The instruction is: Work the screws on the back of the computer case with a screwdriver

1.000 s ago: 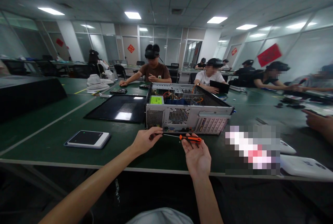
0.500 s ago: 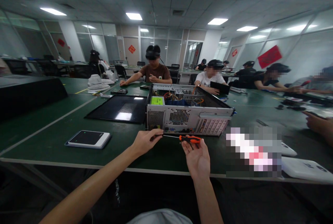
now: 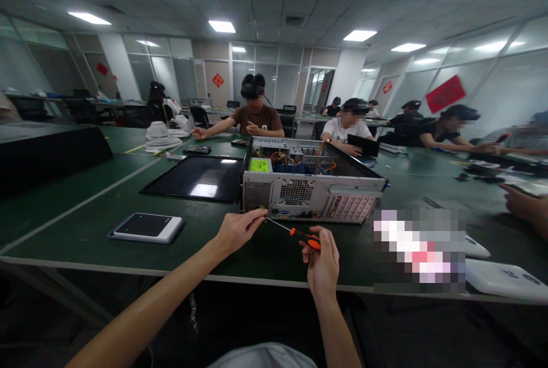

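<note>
An open desktop computer case [image 3: 308,185] lies on the green table [image 3: 85,225] in front of me, its rear panel facing me. My left hand [image 3: 237,230] is pinched around the tip of a screwdriver shaft, close to the lower left corner of the case's rear panel. My right hand [image 3: 323,262] is closed around the orange and black handle of the screwdriver [image 3: 295,232], which slants up to the left toward the case.
The black side panel [image 3: 197,178] lies flat left of the case. A white-edged tablet [image 3: 146,227] sits near the table's front left. White devices [image 3: 500,276] lie at the right. Another person's hand [image 3: 520,199] rests at far right. Several people sit across the tables.
My right hand has closed around the screwdriver handle and dropped slightly, tilting the tool from level to slanted. My left hand stays pinched at the tip.
</note>
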